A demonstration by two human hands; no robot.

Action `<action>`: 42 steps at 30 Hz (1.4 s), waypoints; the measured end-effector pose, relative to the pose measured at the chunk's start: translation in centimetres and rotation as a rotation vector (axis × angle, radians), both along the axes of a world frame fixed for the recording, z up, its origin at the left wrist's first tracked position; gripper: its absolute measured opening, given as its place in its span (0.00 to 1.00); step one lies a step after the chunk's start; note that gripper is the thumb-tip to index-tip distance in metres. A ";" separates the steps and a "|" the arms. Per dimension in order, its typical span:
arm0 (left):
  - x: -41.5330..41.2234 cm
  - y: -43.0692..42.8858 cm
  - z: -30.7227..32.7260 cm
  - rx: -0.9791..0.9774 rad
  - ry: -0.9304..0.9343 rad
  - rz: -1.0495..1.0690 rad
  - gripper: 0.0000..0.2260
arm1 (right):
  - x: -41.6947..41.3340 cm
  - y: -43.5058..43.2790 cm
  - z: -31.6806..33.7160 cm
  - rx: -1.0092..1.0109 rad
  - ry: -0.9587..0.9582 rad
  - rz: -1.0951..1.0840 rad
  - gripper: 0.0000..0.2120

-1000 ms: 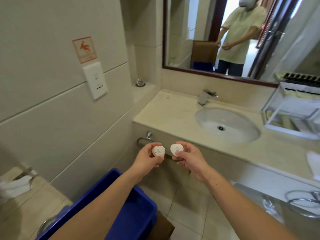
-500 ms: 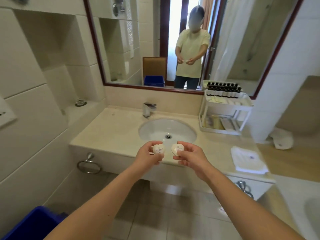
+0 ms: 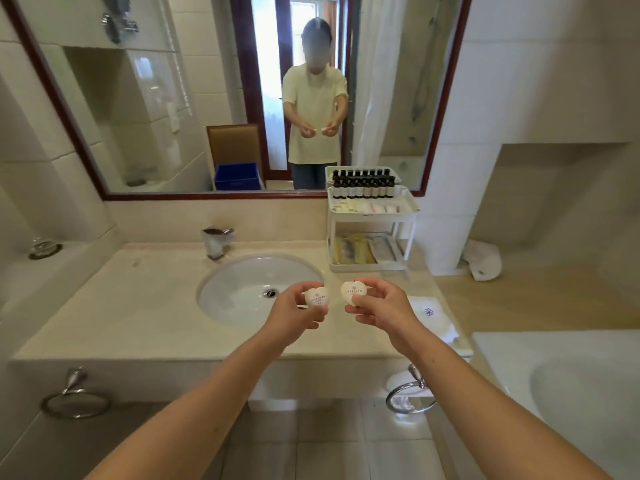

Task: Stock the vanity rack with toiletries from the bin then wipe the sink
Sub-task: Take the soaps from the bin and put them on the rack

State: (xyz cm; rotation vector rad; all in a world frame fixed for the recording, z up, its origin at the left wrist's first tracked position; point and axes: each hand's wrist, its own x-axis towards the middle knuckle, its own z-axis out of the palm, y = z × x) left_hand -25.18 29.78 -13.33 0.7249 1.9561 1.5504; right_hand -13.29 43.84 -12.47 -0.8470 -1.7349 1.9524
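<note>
Fingers and thumb of the left hand (image 3: 294,315) pinch the left soap (image 3: 317,297), a small white heart-shaped piece with dark print on its face. The right hand (image 3: 381,311) grips the right soap (image 3: 353,293) the same way, between thumb and curled fingers. Both soaps are held up side by side, close but apart, over the front of the desk (image 3: 138,306) and the near rim of the sink (image 3: 235,289).

The sink is an oval white basin set into the desk, with a chrome faucet (image 3: 216,242) behind it. The rack (image 3: 374,217), white and two-tiered, stands at the back right of the desk against the wall. Its top tier holds rows of dark bottles (image 3: 363,192) at the back and flat packets in front. Its lower tier holds more packets (image 3: 360,249) lying side by side. A folded white towel (image 3: 433,317) lies on the desk to the right of the right hand.

The mirror (image 3: 156,98) above the desk reflects the person with both arms out, and behind them the blue bin (image 3: 237,176) in front of a brown chair. Two chrome rings (image 3: 76,403) hang under the desk edge, one at each end. A white tub (image 3: 554,393) fills the lower right, and a crumpled white cloth (image 3: 483,263) lies on the ledge beyond it.
</note>
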 end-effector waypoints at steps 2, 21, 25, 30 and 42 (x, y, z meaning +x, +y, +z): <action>-0.6 2.0 -0.1 -0.004 0.000 -0.024 0.17 | -0.3 1.8 0.1 0.007 0.002 -0.023 0.14; -16.3 23.2 2.3 0.046 0.009 -0.178 0.18 | -13.7 20.9 2.2 0.078 -0.001 -0.183 0.14; -18.6 26.3 2.2 0.029 0.010 -0.183 0.20 | -15.6 23.8 1.8 0.063 -0.024 -0.205 0.14; -20.9 30.6 2.1 0.017 0.026 -0.161 0.19 | -17.7 27.8 1.6 0.050 -0.054 -0.222 0.12; -28.7 42.0 0.9 -0.102 0.129 0.115 0.15 | -26.5 39.4 0.8 0.058 -0.121 -0.148 0.11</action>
